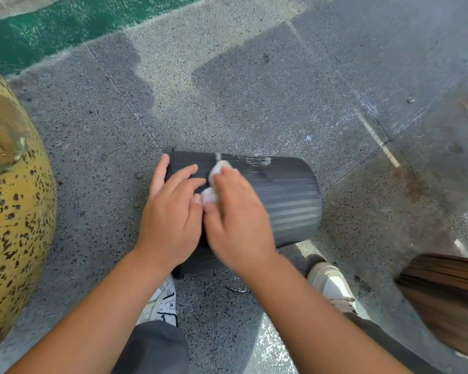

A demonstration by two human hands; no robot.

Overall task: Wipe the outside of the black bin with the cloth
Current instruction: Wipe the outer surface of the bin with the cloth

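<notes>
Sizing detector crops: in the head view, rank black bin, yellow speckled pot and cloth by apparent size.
1. yellow speckled pot, cut off by the frame and nearer the camera, so unsure
2. black bin
3. cloth, mostly hidden under the right hand

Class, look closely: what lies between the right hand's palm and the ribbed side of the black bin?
A white cloth, bunched under the right hand against the black bin, in the head view.

Both forearms are bare to the frame's edge, with no sleeves, watch or rings showing on the left hand or the right hand. The legs wear dark grey trousers. Left of the trousers' right leg sits a white mesh sneaker with black trim and a small black logo; the other foot wears a white and beige lace-up sneaker.
</notes>
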